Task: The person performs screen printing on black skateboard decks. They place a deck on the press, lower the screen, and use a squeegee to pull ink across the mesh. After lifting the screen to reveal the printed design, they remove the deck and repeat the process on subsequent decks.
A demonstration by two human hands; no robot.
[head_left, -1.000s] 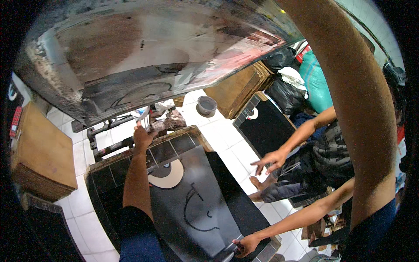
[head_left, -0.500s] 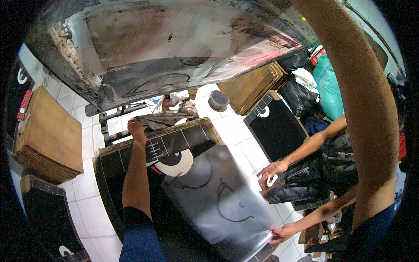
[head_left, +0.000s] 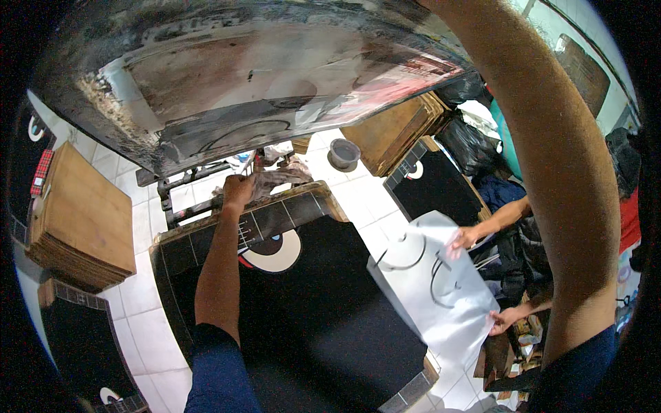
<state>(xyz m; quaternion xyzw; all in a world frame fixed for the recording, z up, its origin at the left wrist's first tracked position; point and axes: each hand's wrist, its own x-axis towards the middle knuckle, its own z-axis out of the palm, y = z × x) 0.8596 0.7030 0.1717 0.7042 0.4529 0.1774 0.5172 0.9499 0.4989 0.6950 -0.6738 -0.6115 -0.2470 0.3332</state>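
Note:
My left hand point(head_left: 237, 186) is closed on a stained brown rag point(head_left: 279, 180) just beyond the top edge of a black board point(head_left: 303, 303). The board has a cream-and-black circle point(head_left: 282, 255) printed below a strip marked with white lines. My right arm rises across the right side to the top edge, its hand out of sight. A large stained screen frame point(head_left: 248, 76) hangs tilted over the board. A co-worker's two hands point(head_left: 501, 320) hold a translucent sheet with black line drawings point(head_left: 420, 303) off the board's right side.
Stacked wooden boards stand at left point(head_left: 82, 206) and behind point(head_left: 375, 138). Other black boards lie at far left point(head_left: 79, 344) and back right point(head_left: 434, 193). A grey tub point(head_left: 344, 151) sits on the tiled floor. Black bags point(head_left: 468, 148) and a teal sack are piled at right.
The co-worker's hands have pulled the translucent sheet off the black board to the right, baring its surface. My left hand has shifted slightly along the rag and up.

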